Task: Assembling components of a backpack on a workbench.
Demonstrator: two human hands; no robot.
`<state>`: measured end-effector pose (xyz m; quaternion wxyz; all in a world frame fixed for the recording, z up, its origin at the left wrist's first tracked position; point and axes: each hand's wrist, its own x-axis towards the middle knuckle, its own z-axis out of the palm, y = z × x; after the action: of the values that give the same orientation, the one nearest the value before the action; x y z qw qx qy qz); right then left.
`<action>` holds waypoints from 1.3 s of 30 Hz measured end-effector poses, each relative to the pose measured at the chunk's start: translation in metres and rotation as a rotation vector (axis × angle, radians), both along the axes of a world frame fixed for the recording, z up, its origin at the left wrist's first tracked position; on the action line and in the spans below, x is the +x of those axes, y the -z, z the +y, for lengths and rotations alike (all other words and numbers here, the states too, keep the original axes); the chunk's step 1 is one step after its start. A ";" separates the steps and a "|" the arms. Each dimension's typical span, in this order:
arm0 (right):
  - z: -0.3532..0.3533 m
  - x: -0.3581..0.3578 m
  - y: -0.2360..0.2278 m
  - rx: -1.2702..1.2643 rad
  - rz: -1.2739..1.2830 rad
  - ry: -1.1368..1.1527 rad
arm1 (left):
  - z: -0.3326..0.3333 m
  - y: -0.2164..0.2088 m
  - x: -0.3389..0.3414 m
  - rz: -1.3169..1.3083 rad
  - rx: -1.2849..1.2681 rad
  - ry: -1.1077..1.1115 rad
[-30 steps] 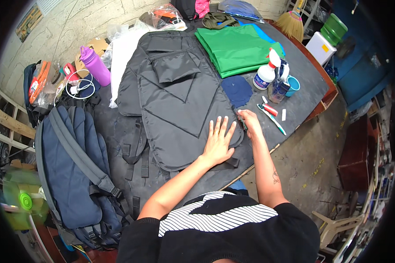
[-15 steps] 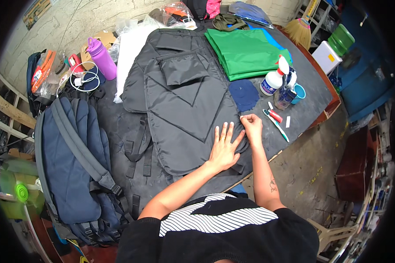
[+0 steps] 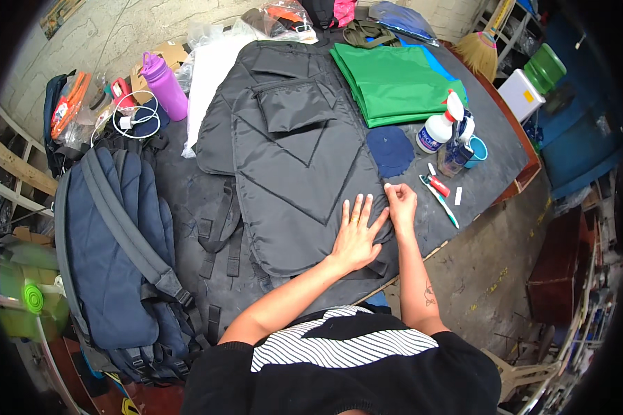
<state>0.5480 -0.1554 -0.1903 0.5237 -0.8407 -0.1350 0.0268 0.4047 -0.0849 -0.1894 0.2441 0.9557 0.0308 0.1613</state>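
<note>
A black quilted fabric panel (image 3: 284, 200) with V-shaped seams and a small pocket (image 3: 295, 108) lies flat on the dark table. Another black piece (image 3: 217, 135) shows from beneath its left side. My left hand (image 3: 355, 238) rests palm down on the panel's lower right, fingers spread. At the panel's right edge, my right hand (image 3: 403, 207) is closed in a pinch with thumb and finger together. What sits between those fingertips is too small to make out. Black webbing straps (image 3: 221, 225) stick out on the panel's left.
A navy backpack (image 3: 121, 256) stands at left, a purple bottle (image 3: 165, 86) behind it. Beyond the panel lies folded green material (image 3: 394, 83). On the right are a dark blue cloth piece (image 3: 391, 151), a spray bottle (image 3: 436, 128), a blue cup (image 3: 476, 151) and a toothbrush (image 3: 439, 202).
The view has shifted slightly, moving most things on the table a little. Both hands keep the same pose, the left flat on the panel and the right pinching at its edge.
</note>
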 end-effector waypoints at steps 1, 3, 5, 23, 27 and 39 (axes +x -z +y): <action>-0.002 0.002 0.006 0.061 0.023 -0.011 | 0.000 -0.001 0.000 0.000 0.000 0.002; -0.007 0.009 0.015 0.123 0.043 -0.018 | -0.002 -0.003 0.002 0.000 -0.002 0.006; -0.015 0.021 0.027 0.291 -0.038 0.037 | -0.003 -0.003 0.002 -0.002 -0.002 0.020; 0.037 0.017 -0.001 0.556 0.478 -0.558 | 0.079 -0.075 0.035 -0.249 0.009 0.064; 0.031 -0.005 -0.015 0.518 0.536 -0.478 | 0.142 -0.075 0.078 0.230 0.090 0.311; 0.018 -0.043 -0.010 0.457 0.503 -0.375 | 0.167 -0.043 0.084 0.343 -0.504 0.172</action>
<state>0.5048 -0.1369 -0.1799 0.7002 -0.6303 -0.1561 0.2967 0.4890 0.0819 -0.1465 0.4772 0.8776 0.0295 -0.0362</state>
